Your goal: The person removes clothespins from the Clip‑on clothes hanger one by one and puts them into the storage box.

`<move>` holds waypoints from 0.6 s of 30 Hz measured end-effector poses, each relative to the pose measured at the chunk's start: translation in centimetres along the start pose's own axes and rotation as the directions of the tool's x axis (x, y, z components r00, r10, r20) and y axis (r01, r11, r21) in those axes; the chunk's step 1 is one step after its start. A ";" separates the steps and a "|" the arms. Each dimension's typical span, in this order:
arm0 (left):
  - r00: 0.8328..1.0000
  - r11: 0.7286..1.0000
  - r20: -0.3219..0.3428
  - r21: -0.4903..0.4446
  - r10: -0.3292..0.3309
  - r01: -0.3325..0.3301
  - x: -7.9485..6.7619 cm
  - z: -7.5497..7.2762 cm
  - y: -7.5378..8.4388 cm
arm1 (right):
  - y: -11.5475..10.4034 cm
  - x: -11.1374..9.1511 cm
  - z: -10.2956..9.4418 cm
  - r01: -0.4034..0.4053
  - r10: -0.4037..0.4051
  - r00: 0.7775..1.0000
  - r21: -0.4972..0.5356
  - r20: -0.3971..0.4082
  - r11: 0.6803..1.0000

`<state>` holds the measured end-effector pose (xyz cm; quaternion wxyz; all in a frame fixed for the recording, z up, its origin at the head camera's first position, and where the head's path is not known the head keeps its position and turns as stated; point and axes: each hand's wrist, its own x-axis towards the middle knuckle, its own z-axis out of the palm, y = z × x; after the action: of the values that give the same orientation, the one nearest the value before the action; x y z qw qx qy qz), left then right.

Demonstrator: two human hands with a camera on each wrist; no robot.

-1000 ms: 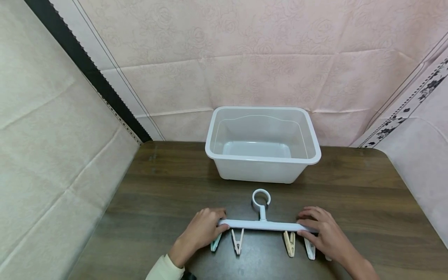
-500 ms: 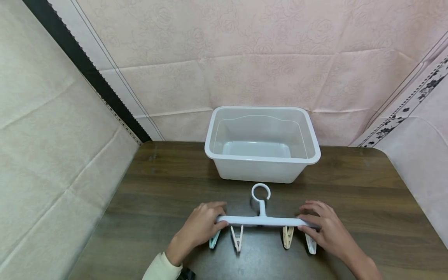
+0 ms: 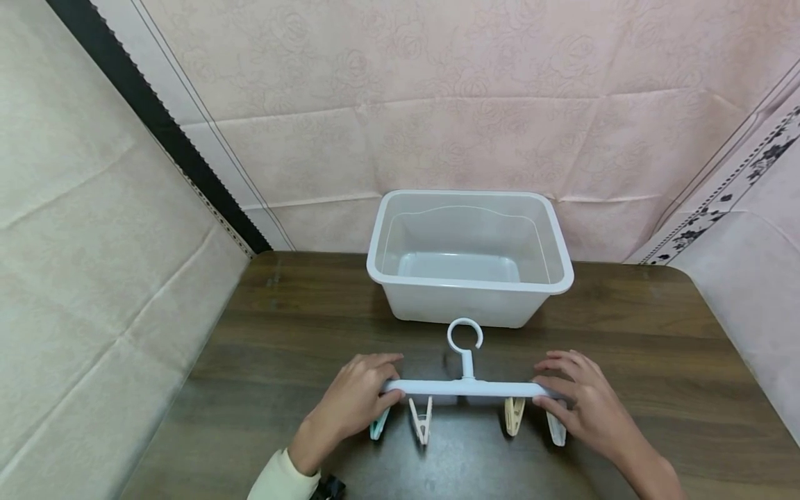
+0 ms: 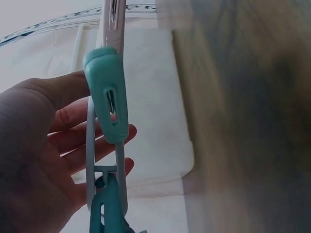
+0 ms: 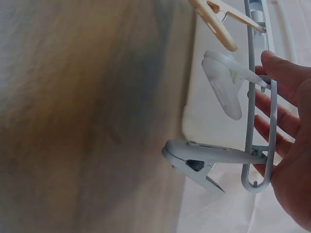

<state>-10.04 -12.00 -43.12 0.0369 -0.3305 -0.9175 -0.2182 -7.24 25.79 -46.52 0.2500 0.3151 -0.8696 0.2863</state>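
Observation:
A pale blue-white clip hanger is held level above the table, its round hook pointing towards the tub. My left hand grips its left end between thumb and fingers, and my right hand grips the right end likewise. Clothespins dangle beneath the bar. By my left hand, the left wrist view has a teal clothespin, a second teal one and a pink one. Near my right hand, the right wrist view has a beige clothespin, a white one and a grey one.
A white plastic tub with nothing inside stands at the back of the brown wooden table, just beyond the hook. Patterned pale cloth hangs behind the table and along both sides. A small black object shows at the left cuff.
Both hands have carried the hanger away from the person, towards the tub. Its hook now overlaps the tub's front base in the head view. The grip at both ends is kept.

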 end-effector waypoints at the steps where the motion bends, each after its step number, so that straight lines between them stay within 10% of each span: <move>1: 1.000 1.000 -0.006 0.002 0.005 -0.005 0.0 -0.2 0.0 | -0.2 0.2 -0.2 0.003 -0.003 1.000 -0.005 -0.003 1.000; 18: 0.981 0.997 -0.176 0.029 0.075 -0.071 0.3 -3.0 0.9 | -2.0 3.7 -3.0 0.031 -0.035 0.997 -0.054 -0.070 0.998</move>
<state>-9.92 -12.51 -40.03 0.1301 -0.3427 -0.9002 -0.2350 -7.61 24.96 -41.41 0.2937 0.3122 -0.8622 0.2700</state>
